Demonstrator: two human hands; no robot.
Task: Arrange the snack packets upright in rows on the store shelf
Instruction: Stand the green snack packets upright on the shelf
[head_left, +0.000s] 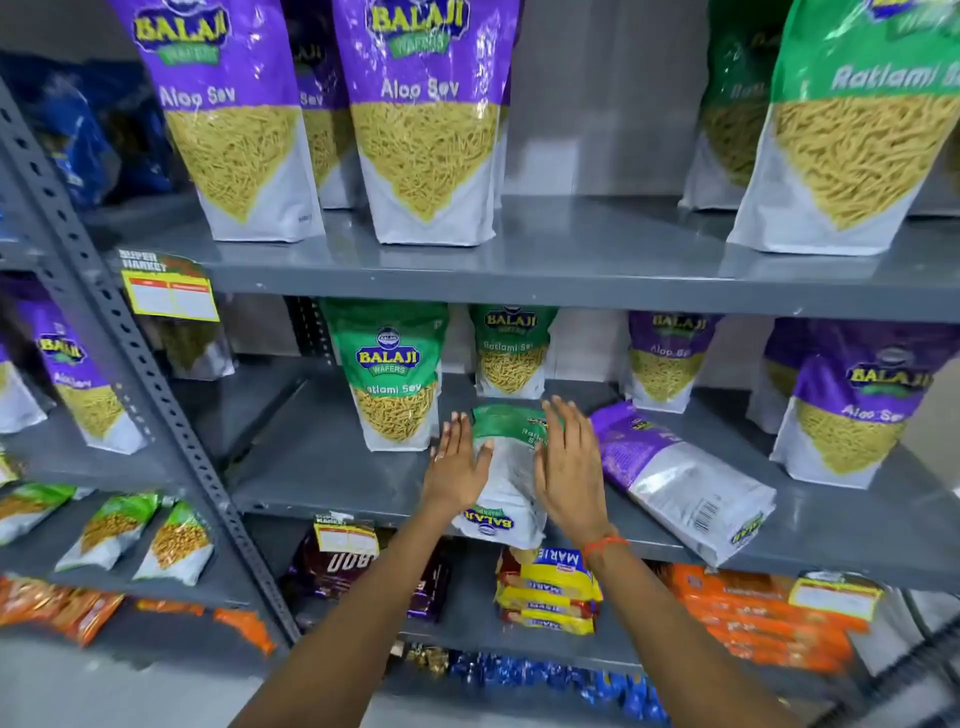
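While a green packet (506, 470) lies flat and back-up on the middle shelf (332, 467), its lower end jutting past the front edge, it is flanked by two flat hands seen from the head camera. The left hand (457, 467) is laid against its left side and the right hand (569, 465) against its right, fingers straight and held together, thumbs resting on the wrapper; nothing is pinched. An orange thread (605, 545) is worn on the right wrist.

Just behind and to the left, an upright green packet (392, 374) is stood, with a second green one (511, 351) further back. A purple packet (680, 480) is laid flat just right of the right hand, and two purple ones (667, 358) (852, 405) are stood upright beyond it.

On the shelf above, large purple bags (426, 119) and a green bag (857, 130) are cut off by the top edge. Yellow biscuit packs (550, 592) below are partly covered by the right forearm. A price tag (171, 291) is hung on the upper shelf's edge, its print too blurred to be read. Dark wrappers beneath the left forearm cannot be made out.
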